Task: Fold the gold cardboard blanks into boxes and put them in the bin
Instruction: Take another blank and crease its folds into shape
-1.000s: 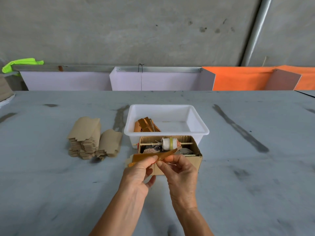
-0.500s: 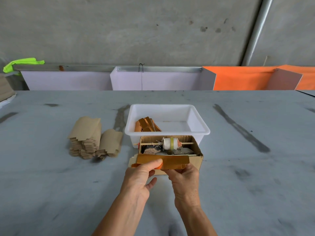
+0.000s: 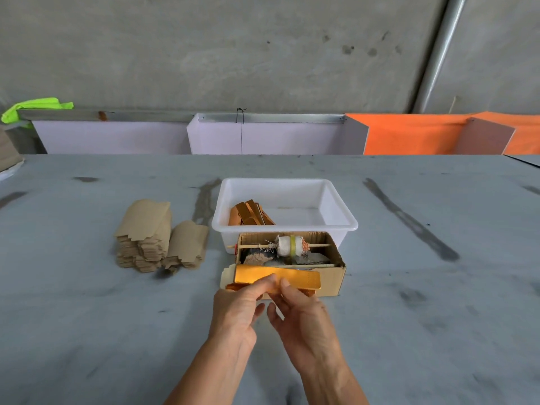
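Observation:
A gold cardboard blank (image 3: 295,278), partly folded into a long narrow shape, is held level just above the table. My left hand (image 3: 238,306) pinches its lower left edge between thumb and fingers. My right hand (image 3: 301,314) pinches its lower middle edge. Behind it stands the white plastic bin (image 3: 339,226), with several folded gold boxes (image 3: 251,213) lying in its left part. Two stacks of flat blanks (image 3: 152,235), brown side up, sit on the table to the left.
An open brown cardboard box (image 3: 336,273) with a spool on a stick and scraps stands between the bin and my hands. The grey table (image 3: 409,287) reaches to white and orange boards at the back. A green cloth (image 3: 35,106) hangs at the far left.
The blank has turned from a tilted strip to a level gold face toward me. Both hands have dropped slightly and shifted their pinch to its lower edge.

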